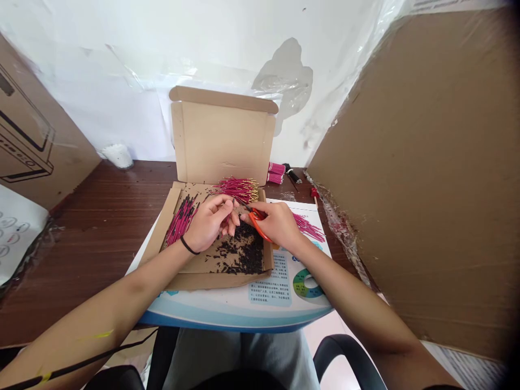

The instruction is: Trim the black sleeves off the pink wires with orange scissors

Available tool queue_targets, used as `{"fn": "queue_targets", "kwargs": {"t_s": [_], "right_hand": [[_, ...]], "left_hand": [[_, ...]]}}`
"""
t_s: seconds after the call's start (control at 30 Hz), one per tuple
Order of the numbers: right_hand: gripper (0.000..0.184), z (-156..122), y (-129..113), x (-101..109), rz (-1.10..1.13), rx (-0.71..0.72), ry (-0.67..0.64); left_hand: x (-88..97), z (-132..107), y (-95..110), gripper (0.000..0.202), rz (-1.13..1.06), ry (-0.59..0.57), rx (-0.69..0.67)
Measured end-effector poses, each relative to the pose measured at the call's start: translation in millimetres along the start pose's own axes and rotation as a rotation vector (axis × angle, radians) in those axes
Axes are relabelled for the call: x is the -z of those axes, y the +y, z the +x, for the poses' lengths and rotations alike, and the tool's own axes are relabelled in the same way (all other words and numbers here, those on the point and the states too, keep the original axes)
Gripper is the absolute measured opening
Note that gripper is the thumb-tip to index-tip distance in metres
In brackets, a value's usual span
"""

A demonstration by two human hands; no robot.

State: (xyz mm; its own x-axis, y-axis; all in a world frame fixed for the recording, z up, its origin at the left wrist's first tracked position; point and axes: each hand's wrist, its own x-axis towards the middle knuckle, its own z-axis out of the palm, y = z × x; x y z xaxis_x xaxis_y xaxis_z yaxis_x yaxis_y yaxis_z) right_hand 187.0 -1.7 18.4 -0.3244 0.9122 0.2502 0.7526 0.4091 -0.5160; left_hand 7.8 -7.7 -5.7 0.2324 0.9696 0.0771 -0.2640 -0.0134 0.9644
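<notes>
Scissors (pixel 259 226) clamped in fingers of the right hand (pixel 280 225) meet the left hand (pixel 209 222), fingers pinched on something too tiny to tell, over the 5 o'clock corner of the box (pixel 195 268), likely so trimmings (pixel 244 254) fall inside.

One box (pixel 223 141), one scissors (pixel 259 225), perhaps four pink wire piles (pixel 238 188).

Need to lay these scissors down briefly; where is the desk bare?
Widest bare patch: the brown desk between the open box and the carton on the left. A strip of printed sheet lies free before the box. Crowded: the box floor, with pink wires, black trimmings, the left hand and the right hand gripping scissors.
</notes>
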Motion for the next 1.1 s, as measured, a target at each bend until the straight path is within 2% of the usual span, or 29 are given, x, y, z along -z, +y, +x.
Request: {"fn": "queue_targets", "kwargs": {"t_s": [0.47, 0.6, 0.7, 0.8, 0.93, 1.1], "right_hand": [[0.032, -0.4, 2.3, -2.6, 0.007, 0.009, 0.012], [0.026, -1.3, 4.1, -5.4, 0.118, -0.011, 0.112], [0.033, -2.4, 2.1, -3.2, 0.28, -0.058, 0.188], [0.036, -3.8, -3.2, 1.2, 0.517, -0.075, 0.137], [0.046, -6.5, -9.5, 0.8, 0.826, -0.036, -0.019], [0.057, -9.1, -10.0, -6.3, 0.95, -0.043, -0.095]], "left_hand": [[0.4, -1.2, 0.3, 0.036, -0.032, -0.045, 0.027], [0.4, -1.1, -2.0, 0.034, -0.047, -0.04, 0.012], [-1.0, -1.8, -2.8, 0.034, -0.028, -0.018, -0.066], [-3.5, -3.1, -2.5, 0.031, 0.04, 0.037, -0.143], [-7.6, -3.9, -0.9, 0.034, 0.016, 0.047, -0.141], [-10.1, -4.1, 2.3, 0.039, -0.109, 0.007, -0.068]]}}
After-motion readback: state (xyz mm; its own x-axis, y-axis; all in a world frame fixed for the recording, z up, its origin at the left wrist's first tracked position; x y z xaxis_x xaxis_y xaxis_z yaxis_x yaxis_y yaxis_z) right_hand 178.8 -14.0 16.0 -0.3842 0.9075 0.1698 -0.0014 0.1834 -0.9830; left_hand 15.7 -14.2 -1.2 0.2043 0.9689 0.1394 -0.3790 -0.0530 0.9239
